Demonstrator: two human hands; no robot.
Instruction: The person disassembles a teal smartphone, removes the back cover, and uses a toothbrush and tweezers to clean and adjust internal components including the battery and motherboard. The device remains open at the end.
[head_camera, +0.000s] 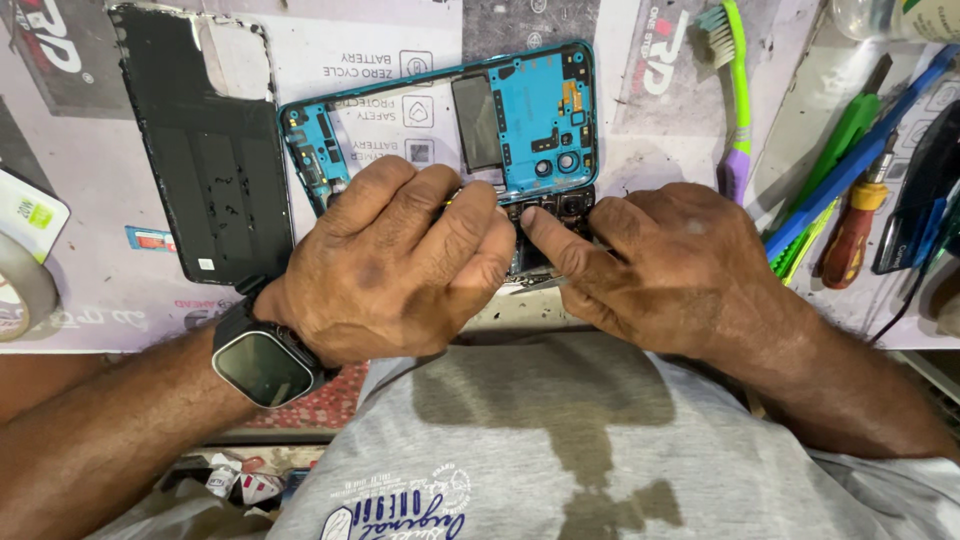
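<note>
- While the head camera is looking down at a cluttered repair mat, two bare hands are meeting over a small dark phone circuit board near the bench's front edge.
- The left hand, with a dark smartwatch on its wrist, is curling its fingers down over the board's left side, seemingly pinning it steady; what lies under the palm is hidden.
- The right hand is pinching narrowly, its index finger pressing toward the board, and a thin metal tip, probably tweezers, is poking out beneath it.
- A teal phone frame is lying just beyond the fingers, touching or nearly touching the board, inner side up so its parts are exposed.
- A black back panel is resting to the left, set aside from the work.
- On the right, a green-handled brush, a red-handled screwdriver and blue and green tools are lying within reach.
</note>
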